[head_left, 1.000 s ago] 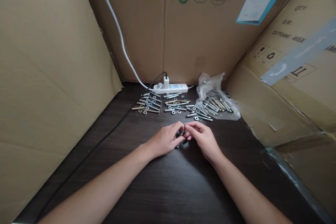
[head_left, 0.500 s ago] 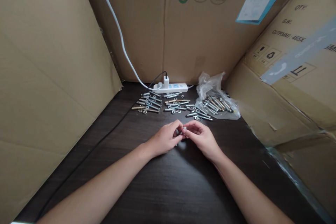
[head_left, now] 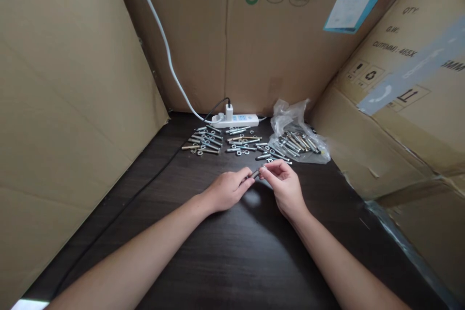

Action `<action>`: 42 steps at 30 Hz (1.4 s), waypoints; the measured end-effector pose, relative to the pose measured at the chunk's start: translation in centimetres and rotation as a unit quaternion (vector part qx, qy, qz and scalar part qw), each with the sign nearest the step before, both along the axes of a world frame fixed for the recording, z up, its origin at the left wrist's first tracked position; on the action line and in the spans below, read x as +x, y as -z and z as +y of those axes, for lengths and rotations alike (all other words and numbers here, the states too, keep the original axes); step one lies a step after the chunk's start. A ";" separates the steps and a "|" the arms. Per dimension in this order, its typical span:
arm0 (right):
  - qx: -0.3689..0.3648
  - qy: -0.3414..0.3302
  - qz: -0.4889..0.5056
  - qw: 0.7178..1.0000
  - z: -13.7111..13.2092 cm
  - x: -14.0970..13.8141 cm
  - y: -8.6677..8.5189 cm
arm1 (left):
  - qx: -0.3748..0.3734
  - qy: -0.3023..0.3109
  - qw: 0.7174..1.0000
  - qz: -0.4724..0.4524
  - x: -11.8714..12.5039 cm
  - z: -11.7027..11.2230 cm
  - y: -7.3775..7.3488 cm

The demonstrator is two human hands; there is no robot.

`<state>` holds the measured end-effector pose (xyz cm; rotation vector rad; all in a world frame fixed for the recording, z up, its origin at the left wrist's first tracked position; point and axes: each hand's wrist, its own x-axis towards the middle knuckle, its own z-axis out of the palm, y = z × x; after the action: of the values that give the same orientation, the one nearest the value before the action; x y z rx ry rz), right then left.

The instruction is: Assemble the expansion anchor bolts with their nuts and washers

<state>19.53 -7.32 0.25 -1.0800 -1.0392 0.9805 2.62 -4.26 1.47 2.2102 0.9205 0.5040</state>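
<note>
My left hand [head_left: 231, 189] is closed around a silver expansion bolt [head_left: 255, 174], whose shaft sticks out to the right between thumb and fingers. My right hand [head_left: 285, 185] pinches at the bolt's far end with thumb and forefinger. A small bright metal bit shows at those fingertips; whether it is a nut, a washer or the bolt's own tip I cannot tell. Beyond the hands lie a left group of bolts [head_left: 209, 144], a middle group of bolts [head_left: 242, 143] and a right group of bolts [head_left: 278, 154], with loose nuts and washers among them.
A clear plastic bag [head_left: 290, 118] with more bolts lies at the back right. A white power strip [head_left: 236, 121] with a plugged-in charger stands against the back cardboard [head_left: 196, 68]. A black cable [head_left: 145, 184] crosses the dark table on the left. Cardboard walls enclose three sides.
My hands have drawn slightly apart, the right one moving right and a little up. The bolt's shaft now shows between them.
</note>
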 end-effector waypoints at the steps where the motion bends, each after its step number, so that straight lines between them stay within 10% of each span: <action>1: 0.002 -0.006 0.008 1.000 0.0 0.0 0.0 | 0.002 -0.003 1.000 0.007 0.0 0.0 -0.1; 18: 0.037 -0.019 -0.219 0.975 -0.4 1.4 -1.6 | 0.060 -0.034 0.997 -0.016 -0.7 0.6 0.1; 42: 0.007 -0.103 -0.257 0.961 -0.1 2.7 -0.7 | 0.092 0.033 0.995 0.034 -0.7 0.2 -0.6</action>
<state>22.19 -7.46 0.96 -1.2669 -1.6040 0.8699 1.90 -4.03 2.08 2.4290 0.8641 0.5019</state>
